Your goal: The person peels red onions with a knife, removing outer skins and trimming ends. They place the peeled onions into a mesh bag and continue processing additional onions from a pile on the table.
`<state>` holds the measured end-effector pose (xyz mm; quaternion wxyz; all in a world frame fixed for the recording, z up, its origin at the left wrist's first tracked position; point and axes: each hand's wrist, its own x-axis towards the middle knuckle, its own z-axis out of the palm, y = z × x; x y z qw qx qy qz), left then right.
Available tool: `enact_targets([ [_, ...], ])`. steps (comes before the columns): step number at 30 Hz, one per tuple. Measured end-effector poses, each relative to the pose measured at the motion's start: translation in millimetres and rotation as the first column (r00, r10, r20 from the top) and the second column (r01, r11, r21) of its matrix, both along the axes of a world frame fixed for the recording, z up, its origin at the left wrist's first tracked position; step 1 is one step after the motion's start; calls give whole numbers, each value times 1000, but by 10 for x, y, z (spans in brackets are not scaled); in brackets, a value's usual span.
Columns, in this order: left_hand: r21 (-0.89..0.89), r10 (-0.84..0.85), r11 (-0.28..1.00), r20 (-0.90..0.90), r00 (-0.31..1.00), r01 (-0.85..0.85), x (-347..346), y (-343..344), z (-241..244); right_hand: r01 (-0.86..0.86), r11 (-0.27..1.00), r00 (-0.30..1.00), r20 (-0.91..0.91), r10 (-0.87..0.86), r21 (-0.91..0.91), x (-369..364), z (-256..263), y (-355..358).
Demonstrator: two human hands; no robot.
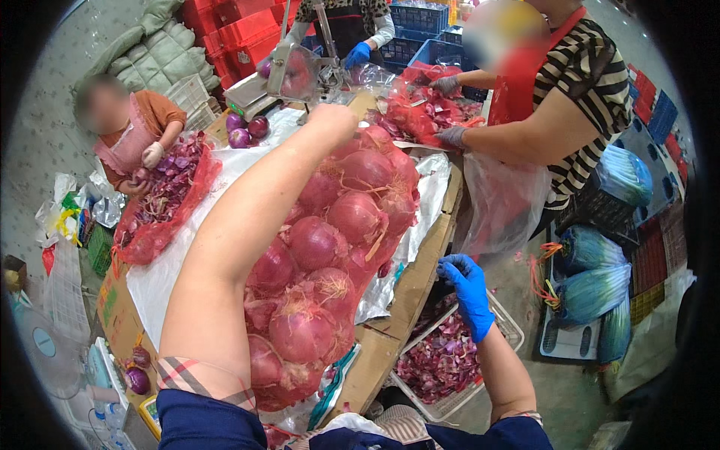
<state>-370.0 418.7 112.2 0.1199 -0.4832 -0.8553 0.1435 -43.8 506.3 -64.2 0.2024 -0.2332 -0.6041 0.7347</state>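
Note:
A large red net bag of red onions (315,247) lies lengthwise on the table before me. My left hand (336,122), bare, is closed in a fist at the bag's far end and seems to grip the netting; its fingertips are hidden. My right hand (468,293), in a blue glove, is raised off the table's right edge with bent fingers. It hangs above a pale plastic crate (516,327) of onion skins (441,360). Whether something small is between its fingertips cannot be told.
Loose onions (239,138) and a scale (246,94) stand at the far side. A person (585,107) at right handles a net bag of skins (419,104). Another person (132,132) works at left, a third (360,34) at the far end. Wrapped green vegetables (596,287) lie at right.

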Motion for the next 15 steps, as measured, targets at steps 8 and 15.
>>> enact_targets([
  [8, -88, -88, 992, -8, 996, 87, 8, 116, -71, -83, 987, 989, -112, 99, 136, -685, 206, 64],
  [15, -185, -59, 981, -41, 997, 50, 101, 92, -63, -63, 855, 984, -111, 139, 515, -1438, 597, 8],
])
